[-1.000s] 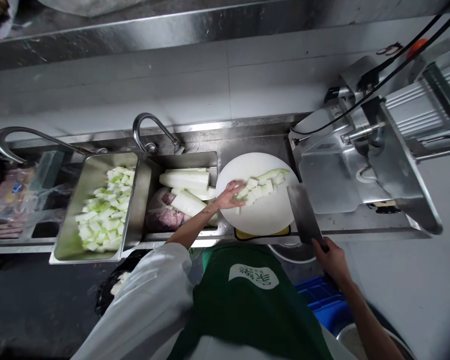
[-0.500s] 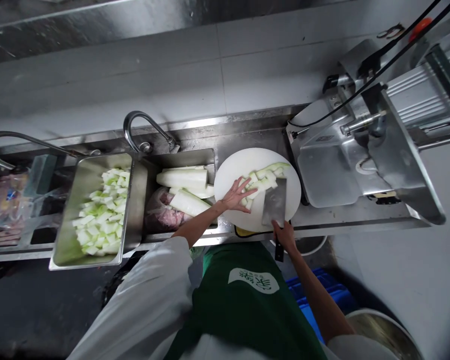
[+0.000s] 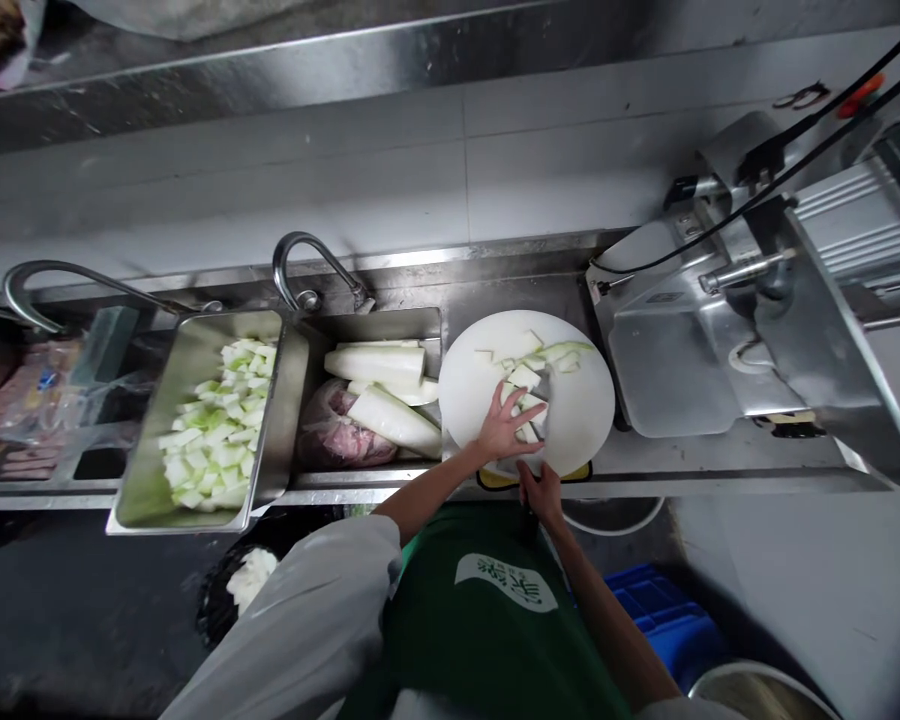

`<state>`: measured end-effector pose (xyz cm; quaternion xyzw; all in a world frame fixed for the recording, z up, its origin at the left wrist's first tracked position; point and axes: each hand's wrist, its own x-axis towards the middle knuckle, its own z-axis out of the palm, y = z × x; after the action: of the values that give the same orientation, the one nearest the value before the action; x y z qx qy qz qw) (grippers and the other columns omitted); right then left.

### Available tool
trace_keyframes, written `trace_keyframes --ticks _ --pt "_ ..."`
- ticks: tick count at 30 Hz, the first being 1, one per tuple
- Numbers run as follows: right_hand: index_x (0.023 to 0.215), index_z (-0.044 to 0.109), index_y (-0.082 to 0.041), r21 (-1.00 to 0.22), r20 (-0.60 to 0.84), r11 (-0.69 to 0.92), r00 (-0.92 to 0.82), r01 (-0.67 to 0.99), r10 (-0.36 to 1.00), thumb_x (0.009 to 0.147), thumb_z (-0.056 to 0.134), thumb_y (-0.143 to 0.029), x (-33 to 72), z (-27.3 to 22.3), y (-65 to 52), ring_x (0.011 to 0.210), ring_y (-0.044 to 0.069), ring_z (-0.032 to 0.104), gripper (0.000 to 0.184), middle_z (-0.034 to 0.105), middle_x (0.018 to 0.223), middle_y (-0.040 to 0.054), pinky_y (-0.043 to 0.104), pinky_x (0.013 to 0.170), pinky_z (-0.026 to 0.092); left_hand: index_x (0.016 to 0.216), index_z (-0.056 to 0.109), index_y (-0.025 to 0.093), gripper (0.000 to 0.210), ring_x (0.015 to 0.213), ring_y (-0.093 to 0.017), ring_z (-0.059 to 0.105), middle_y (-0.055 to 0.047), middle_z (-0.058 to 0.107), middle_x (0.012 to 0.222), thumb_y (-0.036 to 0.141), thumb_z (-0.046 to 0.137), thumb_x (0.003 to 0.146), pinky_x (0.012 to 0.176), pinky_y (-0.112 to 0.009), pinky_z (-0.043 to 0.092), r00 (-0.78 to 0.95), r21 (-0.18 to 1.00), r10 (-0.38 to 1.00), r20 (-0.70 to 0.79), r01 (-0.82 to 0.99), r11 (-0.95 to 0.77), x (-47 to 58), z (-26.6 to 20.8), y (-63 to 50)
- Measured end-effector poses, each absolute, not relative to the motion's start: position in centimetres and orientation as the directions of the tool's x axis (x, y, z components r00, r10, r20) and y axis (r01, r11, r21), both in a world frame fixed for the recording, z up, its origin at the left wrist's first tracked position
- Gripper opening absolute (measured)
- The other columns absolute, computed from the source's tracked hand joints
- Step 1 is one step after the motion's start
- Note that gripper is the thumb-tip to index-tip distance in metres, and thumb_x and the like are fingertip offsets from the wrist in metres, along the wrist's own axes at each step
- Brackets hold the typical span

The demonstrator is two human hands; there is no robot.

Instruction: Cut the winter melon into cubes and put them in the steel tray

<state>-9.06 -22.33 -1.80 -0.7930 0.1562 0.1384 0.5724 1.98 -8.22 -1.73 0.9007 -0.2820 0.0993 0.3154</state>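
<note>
A round white cutting board (image 3: 574, 440) carries pale green-white gourd chunks (image 3: 525, 377) and a few thin slivers. My left hand (image 3: 501, 430) rests over several chunks with its fingers spread, pressing on them. My right hand (image 3: 543, 494), closed round the dark handle of a cleaver (image 3: 547, 386), is at the board's near edge. The cleaver's blade lies low and flat beneath the chunks and is mostly hidden by them and my left hand. A curved green strip of gourd (image 3: 566, 350) lies farther back on the board.
Left of the board, a sink (image 3: 390, 325) holds long peeled gourd pieces (image 3: 394, 418) and bagged meat (image 3: 345, 440). A steel pan (image 3: 146, 440) of cut chunks stands beyond it. A metal slicer (image 3: 671, 370) stands at right. Faucets (image 3: 307, 240) rise behind.
The cleaver has gone from upright beside the chunks to under them, its handle moving left and nearer my body. My left hand has shifted toward me onto the chunks; some pieces are left behind, scattered.
</note>
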Motion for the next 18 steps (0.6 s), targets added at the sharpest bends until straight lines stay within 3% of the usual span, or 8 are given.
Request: trace_keyframes --ticks 5,9,14,18 --pt "0.081 0.047 -0.025 -0.891 -0.352 -0.279 0.933 -0.359 -0.077 0.082 0.058 -0.071 -9.0 -0.7 -22.5 0.034 0.015 0.046 0.048 0.05 0.042 -0.0066 0.026 0.039 0.038 0.14 0.06 0.025 0.073 0.146 -0.032 0.039 -0.014 0.053 0.143 0.071 0.061 0.084 0.127 -0.066 0.006 0.811 0.492 -0.436 0.389 -0.583 -0.646 1.9 0.6 -8.1" --pt "0.076 0.047 -0.025 -0.889 -0.328 -0.332 0.945 -0.314 -0.015 0.083 0.059 -0.07 -8.5 1.3 -20.7 0.037 0.015 0.049 0.047 0.051 0.042 -0.0051 0.028 0.043 0.043 0.14 0.059 0.028 0.071 0.146 -0.032 0.038 -0.012 0.049 0.147 0.071 0.062 0.083 0.127 -0.067 0.007 0.821 0.466 -0.365 0.438 -0.555 -0.688 1.1 2.9 -5.4" --pt "0.078 0.051 -0.024 -0.921 -0.321 -0.313 0.906 -0.231 0.277 0.084 0.059 -0.065 -7.0 3.9 -13.8 0.036 0.014 0.048 0.043 0.051 0.044 -0.0047 0.027 0.041 0.043 0.141 0.058 0.028 0.074 0.145 -0.036 0.038 -0.015 0.042 0.149 0.069 0.068 0.08 0.127 -0.066 0.009 0.859 0.445 -0.107 0.501 -0.362 -0.819 -1.8 6.0 4.0" --pt "0.079 0.049 -0.024 -0.933 -0.344 -0.302 0.734 -0.196 0.585 0.086 0.059 -0.053 -5.7 6.5 -3.2 0.034 0.013 0.045 0.031 0.049 0.042 -0.0065 0.023 0.037 0.038 0.143 0.057 0.028 0.078 0.149 -0.043 0.028 -0.014 0.034 0.155 0.069 0.071 0.077 0.125 -0.068 0.008 0.867 0.466 0.218 0.447 -0.018 -0.885 -6.8 8.0 14.9"
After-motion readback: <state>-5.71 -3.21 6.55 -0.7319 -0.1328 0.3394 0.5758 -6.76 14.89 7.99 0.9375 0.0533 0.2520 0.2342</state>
